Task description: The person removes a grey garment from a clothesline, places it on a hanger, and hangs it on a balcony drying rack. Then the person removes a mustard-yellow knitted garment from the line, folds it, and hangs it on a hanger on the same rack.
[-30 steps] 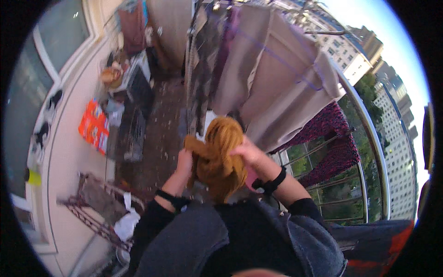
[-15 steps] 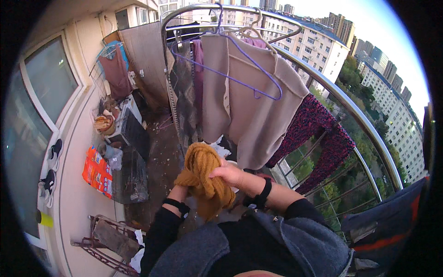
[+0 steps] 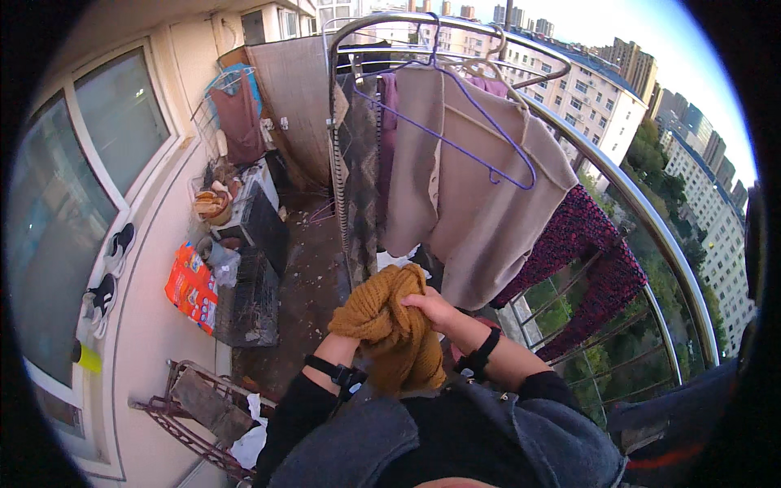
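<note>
A bunched mustard-yellow knitted cloth [image 3: 390, 313], perhaps a scarf or sweater, is held up in front of my body. My right hand [image 3: 429, 309] grips its right side, thumb on top and fingers closed into the folds. Beneath its left side goes my left hand [image 3: 338, 346]; the knit covers the fingers, so their grip does not show. The lower part of the cloth hangs between my forearms. Just beyond it hangs a beige cardigan [image 3: 480, 195] on the rail, with a purple hanger [image 3: 464, 134] in front. Black straps circle both wrists.
A curved metal rail [image 3: 643, 220] runs along the right, with dark patterned trousers [image 3: 561, 260] draped below. On the left are a folded metal chair frame [image 3: 207, 407], an orange bag [image 3: 191, 285], a dark wire cage [image 3: 248, 305] and shoes [image 3: 99, 302] on the window ledge.
My view has turned slightly left, so the scene sits further right. The knitted cloth has shifted in my hands, its top now folded over toward the left wrist; my right hand keeps hold of it.
</note>
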`<state>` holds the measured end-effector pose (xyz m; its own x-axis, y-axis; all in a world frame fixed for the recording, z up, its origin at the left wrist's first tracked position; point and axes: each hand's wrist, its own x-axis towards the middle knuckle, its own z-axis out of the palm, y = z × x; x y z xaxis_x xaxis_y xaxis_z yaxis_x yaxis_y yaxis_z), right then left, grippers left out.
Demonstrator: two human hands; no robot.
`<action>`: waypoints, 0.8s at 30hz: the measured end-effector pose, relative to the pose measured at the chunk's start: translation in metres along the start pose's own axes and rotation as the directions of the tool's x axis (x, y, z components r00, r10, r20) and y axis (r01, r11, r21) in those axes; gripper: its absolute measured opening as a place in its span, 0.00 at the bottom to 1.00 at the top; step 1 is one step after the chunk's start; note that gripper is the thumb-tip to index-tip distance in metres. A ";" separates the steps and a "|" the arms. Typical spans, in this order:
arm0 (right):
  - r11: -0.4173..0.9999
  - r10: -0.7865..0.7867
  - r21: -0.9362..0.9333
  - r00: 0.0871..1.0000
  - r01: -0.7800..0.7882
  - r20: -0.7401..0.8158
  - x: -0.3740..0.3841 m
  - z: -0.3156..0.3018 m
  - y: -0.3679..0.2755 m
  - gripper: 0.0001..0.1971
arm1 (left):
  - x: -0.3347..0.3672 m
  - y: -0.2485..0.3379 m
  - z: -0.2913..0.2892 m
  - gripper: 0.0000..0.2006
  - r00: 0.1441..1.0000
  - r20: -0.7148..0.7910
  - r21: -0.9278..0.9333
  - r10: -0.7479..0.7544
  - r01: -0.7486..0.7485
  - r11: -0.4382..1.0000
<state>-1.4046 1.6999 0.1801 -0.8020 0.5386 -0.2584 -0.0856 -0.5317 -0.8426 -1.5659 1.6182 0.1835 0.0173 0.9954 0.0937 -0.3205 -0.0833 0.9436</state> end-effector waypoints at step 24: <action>0.973 -0.016 -0.227 0.990 0.047 0.137 -0.002 -0.023 0.031 0.25 | -0.040 -0.002 -0.017 0.29 0.999 -0.003 0.760 0.051 -0.031 0.649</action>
<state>-1.3917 1.6969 0.1436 -0.8740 0.4522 -0.1780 0.0135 -0.3435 -0.9391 -1.5819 1.5794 0.1722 -0.0024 0.9900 0.1411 0.5111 -0.1200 0.8511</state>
